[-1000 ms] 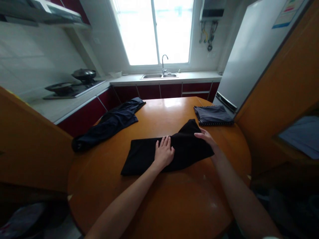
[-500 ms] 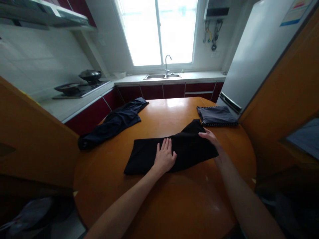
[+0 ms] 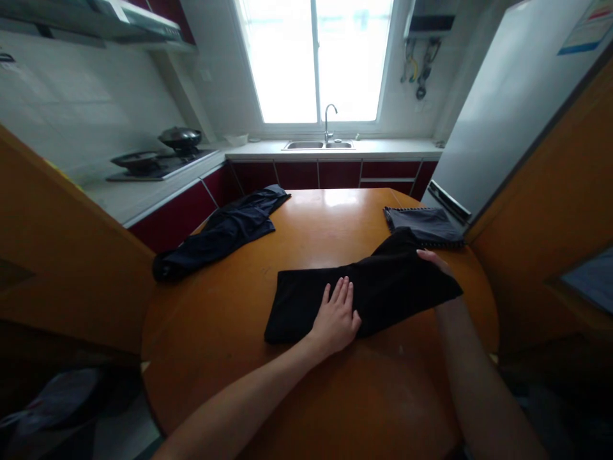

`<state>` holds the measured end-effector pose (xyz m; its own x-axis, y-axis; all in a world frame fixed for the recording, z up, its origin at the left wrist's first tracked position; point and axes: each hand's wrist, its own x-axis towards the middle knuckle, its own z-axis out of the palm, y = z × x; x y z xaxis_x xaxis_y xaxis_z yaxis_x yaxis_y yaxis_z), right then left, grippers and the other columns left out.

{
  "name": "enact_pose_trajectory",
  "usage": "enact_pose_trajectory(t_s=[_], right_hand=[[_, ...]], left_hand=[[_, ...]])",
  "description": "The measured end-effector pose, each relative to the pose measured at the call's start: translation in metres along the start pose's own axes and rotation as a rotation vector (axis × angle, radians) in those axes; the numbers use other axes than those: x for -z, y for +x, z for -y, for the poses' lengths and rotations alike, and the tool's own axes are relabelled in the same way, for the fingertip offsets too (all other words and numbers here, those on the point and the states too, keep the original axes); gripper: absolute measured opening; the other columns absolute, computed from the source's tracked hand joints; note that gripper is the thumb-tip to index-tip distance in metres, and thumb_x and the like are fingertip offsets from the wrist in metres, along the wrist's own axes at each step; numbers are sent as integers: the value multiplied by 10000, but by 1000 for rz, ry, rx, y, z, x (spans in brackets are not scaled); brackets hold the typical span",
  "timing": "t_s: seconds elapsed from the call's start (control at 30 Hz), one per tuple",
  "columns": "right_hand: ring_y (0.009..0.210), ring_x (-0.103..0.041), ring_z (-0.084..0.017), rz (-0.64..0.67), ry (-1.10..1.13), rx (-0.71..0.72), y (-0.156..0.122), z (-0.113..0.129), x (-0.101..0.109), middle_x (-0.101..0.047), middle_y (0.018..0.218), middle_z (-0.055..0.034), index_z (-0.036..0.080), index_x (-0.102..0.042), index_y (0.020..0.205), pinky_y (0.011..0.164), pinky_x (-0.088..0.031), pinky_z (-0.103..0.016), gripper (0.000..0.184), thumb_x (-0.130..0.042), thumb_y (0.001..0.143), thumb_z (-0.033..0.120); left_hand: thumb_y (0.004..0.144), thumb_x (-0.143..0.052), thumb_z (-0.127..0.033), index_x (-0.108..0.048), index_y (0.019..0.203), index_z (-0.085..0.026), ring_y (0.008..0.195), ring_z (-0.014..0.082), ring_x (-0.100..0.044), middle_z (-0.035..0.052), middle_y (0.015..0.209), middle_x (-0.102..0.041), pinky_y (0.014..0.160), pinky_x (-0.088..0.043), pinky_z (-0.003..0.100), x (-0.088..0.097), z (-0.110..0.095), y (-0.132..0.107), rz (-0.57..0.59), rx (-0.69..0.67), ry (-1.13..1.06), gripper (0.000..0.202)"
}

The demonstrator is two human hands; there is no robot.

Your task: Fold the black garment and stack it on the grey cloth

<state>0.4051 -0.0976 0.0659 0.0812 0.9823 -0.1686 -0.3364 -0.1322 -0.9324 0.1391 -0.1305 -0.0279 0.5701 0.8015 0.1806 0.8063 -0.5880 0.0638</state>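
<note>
A black folded garment (image 3: 383, 281) lies across the middle of the wooden table (image 3: 335, 396); the frames do not show clearly whether it is a pair of trousers. My left hand (image 3: 336, 319) rests flat on its left half, fingers stretched out. At the garment's right end, my right hand (image 3: 438, 265) grips it with the thumb on top and the other fingers hidden beneath the cloth. That end is raised off the tabletop, while the left end lies flat.
Dark blue clothing (image 3: 223, 233) is spread along the table's left edge. A folded grey cloth with a dark trimmed border (image 3: 426, 225) lies at the back right, just behind the black garment. Beyond the table are a sink (image 3: 318, 145), a stove (image 3: 163, 167) and a fridge (image 3: 493, 108).
The black garment has shifted to the right together with both my hands. Its right end now reaches further right, in front of the folded grey cloth. The view has turned slightly left.
</note>
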Motion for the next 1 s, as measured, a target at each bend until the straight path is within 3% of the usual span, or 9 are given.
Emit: enact_pose_trajectory(t_s=[0.17,0.27,0.33,0.4,0.5,0.63,0.73,0.83,1.0], right_hand=[[757,-742,-279,5,7,78,-5,-4,-12,-745,722,-16,241,-688,927,674,-604,-358,290,-749,666,354],[832,-733,-291,65,-44,147,-10,-1,-25,-762,837,-34,231,-704,1024,713,-583,-366,401,-769,655,373],[822,-722,-283,94,-104,172,-13,3,-38,-758,871,-38,223,-702,1071,692,-562,-350,476,-794,630,374],[747,-702,-251,137,-166,185,-16,8,-57,-744,840,-26,216,-693,1093,635,-532,-319,521,-810,609,369],[601,-628,-180,237,-268,211,-22,7,-97,-699,745,9,197,-682,1098,529,-450,-262,508,-792,629,359],[639,-620,-166,340,-466,295,-28,-13,-159,-691,764,3,178,-675,1029,539,-424,-238,359,-697,680,259],[762,-657,-212,329,-673,366,-32,-39,-195,-725,863,-34,198,-660,1108,625,-461,-268,409,-656,699,204],[851,-672,-256,269,-912,357,-39,-63,-217,-742,952,-78,216,-586,1312,699,-470,-307,587,-669,731,214],[818,-681,-278,375,-1055,348,-50,-90,-229,-739,898,-99,166,-448,1477,690,-467,-332,765,-668,753,271]], left_hand=[[966,-344,-377,-265,1545,-3,1541,294,-51,210,1643,-158,1222,-6,546,-3,-2,-1,30,-13,-34,694],[948,-400,-351,-307,1538,-41,1535,304,-106,204,1633,-215,1223,-28,559,6,0,3,23,22,-224,673],[930,-448,-314,-338,1535,-90,1520,298,-190,178,1619,-280,1230,-118,534,20,3,8,-17,53,-460,654],[925,-477,-300,-406,1508,-142,1439,292,-371,155,1560,-402,1183,-303,490,41,9,13,-102,100,-787,608],[953,-490,-379,-486,1453,-186,1164,266,-610,139,1391,-569,938,-537,422,77,21,18,-164,207,-1368,536],[929,-574,-476,-544,1397,-206,1008,231,-657,103,1246,-658,728,-561,288,105,41,7,-150,344,-1819,540],[912,-593,-435,-591,1339,-204,860,190,-676,78,1126,-706,623,-522,227,105,58,-9,-175,454,-1882,485],[871,-596,-328,-631,1258,-175,778,171,-679,57,987,-728,629,-517,222,97,73,-25,-231,579,-1891,418],[833,-548,-260,-634,1259,-168,998,212,-680,59,1079,-727,843,-536,268,83,82,-42,-340,670,-1755,444]])
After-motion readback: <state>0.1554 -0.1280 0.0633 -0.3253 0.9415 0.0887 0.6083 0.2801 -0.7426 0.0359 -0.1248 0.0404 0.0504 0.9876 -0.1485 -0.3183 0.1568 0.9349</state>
